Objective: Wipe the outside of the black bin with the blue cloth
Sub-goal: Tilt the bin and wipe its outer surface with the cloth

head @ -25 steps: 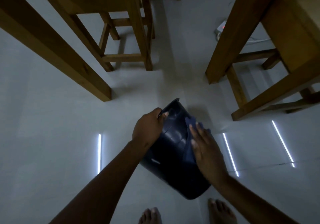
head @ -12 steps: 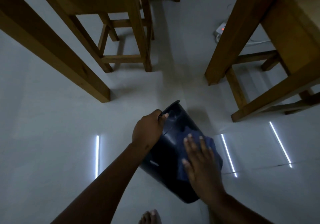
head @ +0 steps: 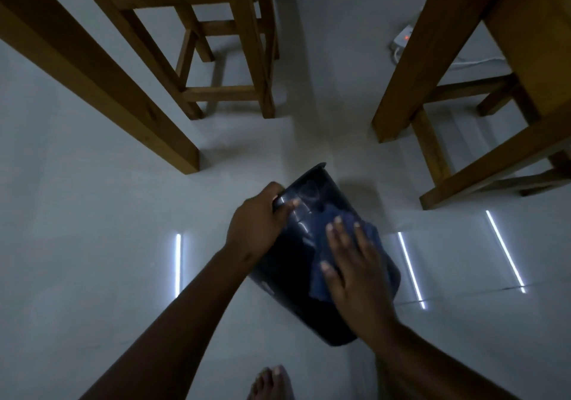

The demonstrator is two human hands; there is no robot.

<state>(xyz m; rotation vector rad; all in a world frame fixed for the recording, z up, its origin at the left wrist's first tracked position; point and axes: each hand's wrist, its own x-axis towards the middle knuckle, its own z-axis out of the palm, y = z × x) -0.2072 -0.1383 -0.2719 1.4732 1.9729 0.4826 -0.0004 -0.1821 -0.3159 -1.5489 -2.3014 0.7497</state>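
Observation:
The black bin (head: 296, 263) is tilted over the pale floor, its rim pointing away from me and its base towards my feet. My left hand (head: 256, 225) grips the rim at the bin's upper left edge. The blue cloth (head: 343, 223) lies flat on the bin's upturned side. My right hand (head: 355, 267) presses on the cloth with fingers spread; most of the cloth is hidden under the palm.
Wooden table legs (head: 129, 109) and a stool (head: 225, 60) stand to the far left, more wooden legs (head: 411, 69) to the right. A white power strip (head: 403, 36) with a red light lies beyond. A bare foot (head: 272, 382) shows at the bottom edge.
My right hand slid the cloth down the bin's side towards its base, then a little back up. My left hand kept its hold on the rim. The bin tilted slightly.

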